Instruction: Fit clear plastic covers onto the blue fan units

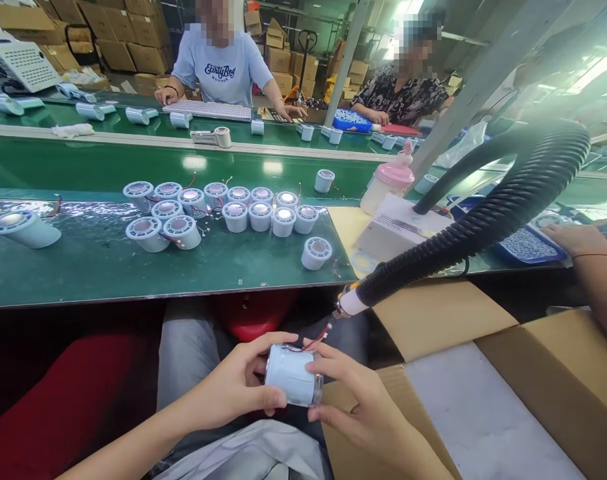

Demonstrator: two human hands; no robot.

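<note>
Between my two hands, above my lap, is a light-blue cylindrical housing [289, 375] with a clear rim at its right end. My left hand [243, 380] wraps its left side, thumb on the front. The fingers of my right hand [351, 390] close on its right end. Red and dark wires with a small white connector [328, 328] rise from its top. Just above them is the white tip [352, 301] of a black corrugated hose [458, 213]. On the green bench beyond stand several similar light-blue housings [283, 222] with wires, one [316, 253] near the front edge.
An open cardboard box [438, 320] lies to my right. A pink-topped bottle [391, 180] stands by the hose base. Blue trays of small parts [528, 241] sit at right, near another person's arm [596, 273]. Two people work across the green bench [83, 273].
</note>
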